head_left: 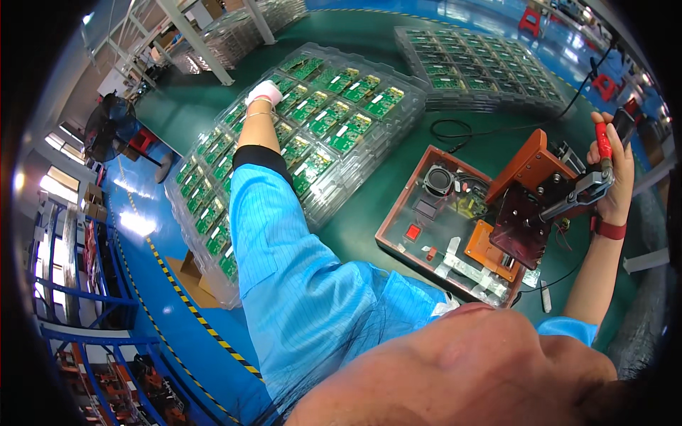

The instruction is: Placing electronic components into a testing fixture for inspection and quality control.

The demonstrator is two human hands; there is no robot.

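In a white glove, my left hand (264, 93) reaches over the far left part of a stack of see-through plastic trays (334, 202). Green circuit boards (328, 117) sit in the tray's pockets, right beside the glove. Its fingers point away and are hidden, so I cannot see whether they hold a board. At the right, my bare right hand (616, 174) is closed round the red handle (603, 140) of a metal toggle clamp (584, 190). That clamp is mounted on an orange and dark test fixture (522, 227). Below the clamp lies an orange plate (490, 250).
The fixture's box (389, 240) has a see-through top, a round speaker (439, 179) and a red button (412, 232). Another tray stack (455, 96) of boards stands at the far right. A black cable (455, 135) crosses the green tabletop (355, 245). A fan (117, 128) stands left.
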